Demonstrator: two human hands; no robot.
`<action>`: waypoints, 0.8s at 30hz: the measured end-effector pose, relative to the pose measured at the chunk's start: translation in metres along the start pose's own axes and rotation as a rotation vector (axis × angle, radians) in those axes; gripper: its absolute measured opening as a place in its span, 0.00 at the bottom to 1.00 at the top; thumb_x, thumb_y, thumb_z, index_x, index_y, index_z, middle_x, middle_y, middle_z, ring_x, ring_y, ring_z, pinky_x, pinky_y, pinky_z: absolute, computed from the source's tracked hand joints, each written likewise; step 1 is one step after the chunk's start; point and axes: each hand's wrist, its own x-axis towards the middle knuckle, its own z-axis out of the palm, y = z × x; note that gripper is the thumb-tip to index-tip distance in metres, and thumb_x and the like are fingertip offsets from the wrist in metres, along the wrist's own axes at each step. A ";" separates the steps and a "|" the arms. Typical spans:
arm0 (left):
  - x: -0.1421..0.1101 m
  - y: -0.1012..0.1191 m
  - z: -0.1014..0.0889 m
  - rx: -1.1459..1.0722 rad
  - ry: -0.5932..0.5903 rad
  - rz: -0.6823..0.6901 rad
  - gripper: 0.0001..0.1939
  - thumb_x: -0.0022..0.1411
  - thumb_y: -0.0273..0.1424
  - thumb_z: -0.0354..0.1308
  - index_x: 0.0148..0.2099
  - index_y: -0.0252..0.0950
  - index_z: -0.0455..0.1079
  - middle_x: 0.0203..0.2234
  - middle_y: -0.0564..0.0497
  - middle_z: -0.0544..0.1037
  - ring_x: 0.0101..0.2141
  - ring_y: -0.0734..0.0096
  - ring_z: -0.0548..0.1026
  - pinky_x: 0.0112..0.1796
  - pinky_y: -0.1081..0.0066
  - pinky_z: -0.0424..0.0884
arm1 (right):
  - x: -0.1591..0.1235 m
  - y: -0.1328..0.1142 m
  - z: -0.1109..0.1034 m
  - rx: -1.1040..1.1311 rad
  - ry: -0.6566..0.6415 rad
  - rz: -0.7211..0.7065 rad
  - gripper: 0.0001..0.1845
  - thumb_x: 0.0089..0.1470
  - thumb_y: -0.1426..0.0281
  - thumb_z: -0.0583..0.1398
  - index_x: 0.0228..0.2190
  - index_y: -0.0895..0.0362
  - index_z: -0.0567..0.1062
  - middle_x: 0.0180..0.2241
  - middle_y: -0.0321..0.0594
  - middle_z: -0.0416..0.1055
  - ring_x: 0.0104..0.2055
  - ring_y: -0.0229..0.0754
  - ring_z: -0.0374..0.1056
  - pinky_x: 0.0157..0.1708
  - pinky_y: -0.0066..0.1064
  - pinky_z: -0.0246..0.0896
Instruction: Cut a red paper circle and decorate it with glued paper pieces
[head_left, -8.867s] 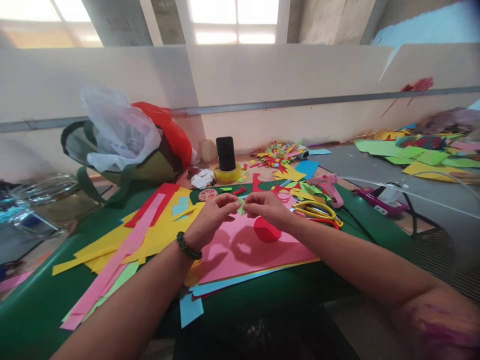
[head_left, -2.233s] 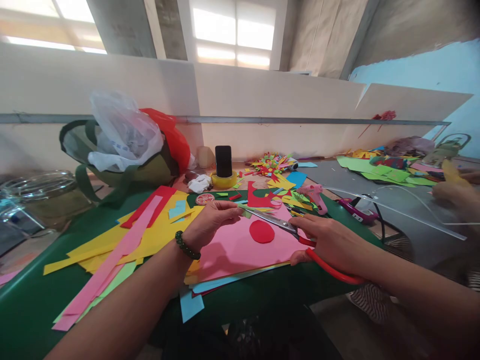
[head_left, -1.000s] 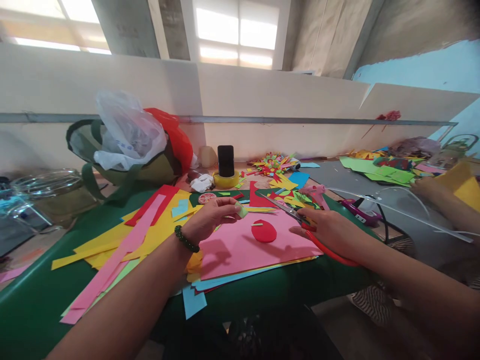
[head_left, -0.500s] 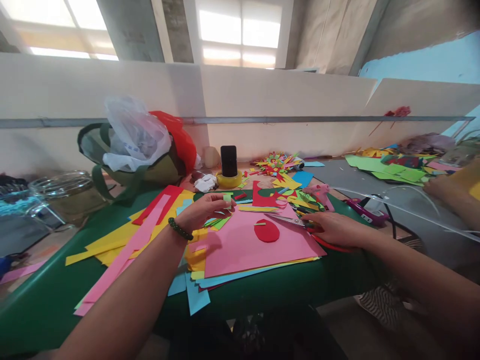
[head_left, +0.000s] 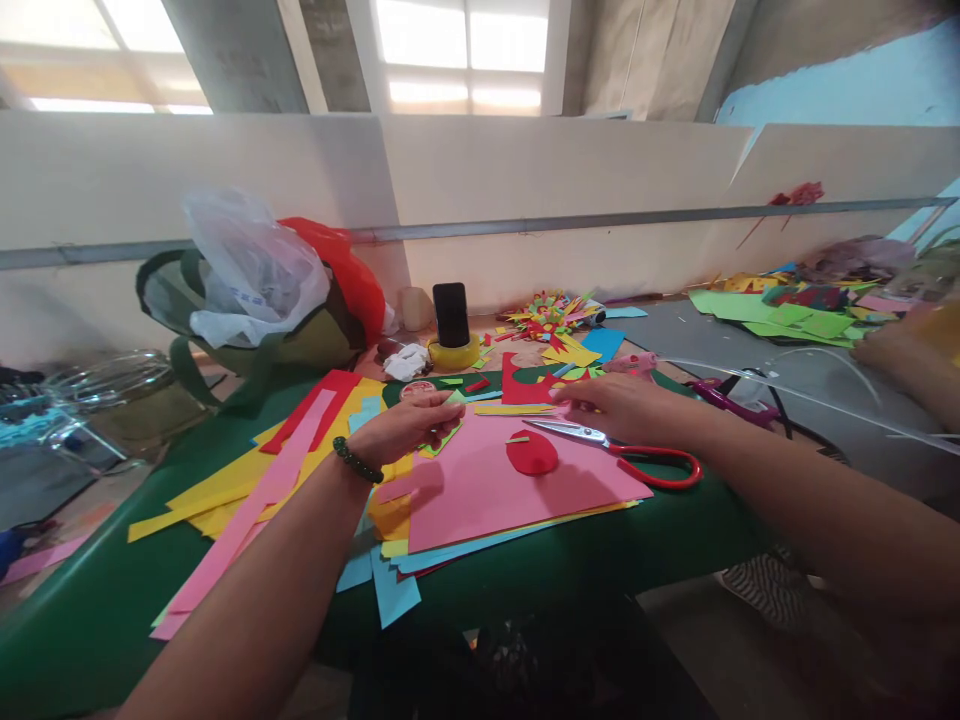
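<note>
The 2 hands are well apart above a dark-green covered table [head_left: 570, 575]. The left hand [head_left: 412, 422], wearing a dark-green bead bracelet [head_left: 357, 460] at the wrist, pinches a small light-green paper piece [head_left: 454, 399] between thumb and fingertips, above the upper left part of a pink rectangular paper sheet [head_left: 465, 510]. The right hand [head_left: 600, 400] reaches over the sheet's upper right side, its fingertips near a bundle of thin yellow paper strips [head_left: 510, 409]; I cannot tell whether it grips anything.

Below the right hand lies a pair of metal scissors with red handles [head_left: 581, 433], blades pointing left over the pink sheet, handles extending past its right edge. A red paper oval [head_left: 536, 460] rests on the sheet just beside the blade tips, with 1 short pale-green strip [head_left: 517, 440] on it.

Behind, a red paper offcut with curved edges [head_left: 517, 385] lies near the strips. Farther back, a black phone [head_left: 451, 313] stands at a yellow tape roll [head_left: 454, 353]. At far right, another person's hand [head_left: 892, 352] is blurred.
</note>
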 end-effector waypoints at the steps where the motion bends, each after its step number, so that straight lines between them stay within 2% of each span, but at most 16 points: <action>1: -0.001 0.000 0.002 0.041 -0.025 0.009 0.22 0.51 0.48 0.65 0.27 0.36 0.62 0.22 0.56 0.63 0.23 0.79 0.60 0.23 0.76 0.58 | 0.008 -0.010 -0.001 0.114 0.076 -0.080 0.17 0.61 0.66 0.54 0.47 0.54 0.77 0.41 0.46 0.78 0.41 0.47 0.73 0.36 0.32 0.63; 3: -0.002 0.000 0.006 0.122 -0.061 0.019 0.21 0.52 0.47 0.64 0.28 0.37 0.62 0.23 0.57 0.62 0.24 0.78 0.61 0.25 0.76 0.60 | 0.027 -0.032 0.003 0.339 0.193 -0.225 0.15 0.61 0.65 0.55 0.45 0.56 0.77 0.40 0.44 0.78 0.39 0.43 0.72 0.35 0.30 0.63; 6: -0.001 0.000 0.011 0.207 -0.083 0.025 0.18 0.51 0.45 0.64 0.32 0.37 0.65 0.25 0.58 0.64 0.25 0.78 0.61 0.27 0.74 0.61 | 0.056 -0.058 0.016 0.545 0.264 -0.276 0.13 0.58 0.67 0.58 0.41 0.60 0.77 0.33 0.42 0.76 0.34 0.39 0.70 0.32 0.28 0.62; 10: 0.002 -0.003 0.012 0.244 -0.042 0.038 0.17 0.51 0.44 0.63 0.33 0.37 0.66 0.24 0.58 0.64 0.24 0.77 0.62 0.26 0.73 0.61 | 0.085 -0.072 0.030 0.759 0.192 -0.297 0.05 0.50 0.74 0.61 0.30 0.61 0.78 0.22 0.34 0.72 0.24 0.34 0.65 0.24 0.24 0.58; 14: 0.004 -0.004 0.004 0.216 -0.001 0.072 0.18 0.52 0.44 0.64 0.39 0.37 0.70 0.25 0.57 0.67 0.25 0.76 0.66 0.27 0.72 0.63 | 0.103 -0.063 0.029 0.960 0.127 -0.227 0.02 0.46 0.77 0.63 0.25 0.61 0.77 0.18 0.31 0.69 0.21 0.32 0.65 0.21 0.23 0.60; 15: 0.004 -0.003 0.001 0.184 0.037 0.077 0.20 0.51 0.43 0.65 0.42 0.37 0.70 0.27 0.56 0.69 0.26 0.76 0.68 0.28 0.72 0.65 | 0.107 -0.059 0.029 1.013 0.124 -0.188 0.01 0.46 0.77 0.64 0.24 0.61 0.77 0.18 0.31 0.70 0.21 0.33 0.66 0.22 0.23 0.62; 17: 0.004 -0.002 -0.009 0.095 0.191 0.091 0.21 0.50 0.41 0.66 0.44 0.37 0.69 0.31 0.53 0.73 0.30 0.74 0.72 0.31 0.72 0.68 | 0.116 -0.052 0.031 1.084 0.121 -0.085 0.03 0.45 0.77 0.65 0.24 0.60 0.76 0.18 0.32 0.71 0.21 0.33 0.68 0.24 0.25 0.67; 20: 0.006 0.000 -0.022 -0.052 0.469 0.110 0.20 0.50 0.38 0.66 0.44 0.36 0.68 0.30 0.53 0.75 0.31 0.73 0.75 0.32 0.72 0.69 | 0.127 -0.045 0.044 0.953 0.077 0.022 0.04 0.46 0.78 0.65 0.24 0.60 0.74 0.20 0.35 0.73 0.22 0.35 0.71 0.25 0.26 0.70; 22: 0.007 -0.001 -0.026 -0.109 0.556 0.114 0.19 0.50 0.37 0.66 0.42 0.36 0.67 0.27 0.54 0.75 0.29 0.73 0.76 0.32 0.73 0.70 | 0.133 -0.045 0.055 0.803 0.053 0.028 0.05 0.48 0.78 0.64 0.24 0.60 0.74 0.20 0.36 0.74 0.22 0.36 0.72 0.25 0.25 0.70; 24: 0.009 -0.002 -0.026 -0.123 0.565 0.104 0.19 0.48 0.36 0.67 0.40 0.35 0.67 0.25 0.55 0.74 0.27 0.74 0.75 0.31 0.73 0.69 | 0.137 -0.045 0.064 0.695 0.045 0.019 0.06 0.49 0.78 0.63 0.23 0.60 0.74 0.18 0.35 0.72 0.21 0.36 0.72 0.24 0.24 0.67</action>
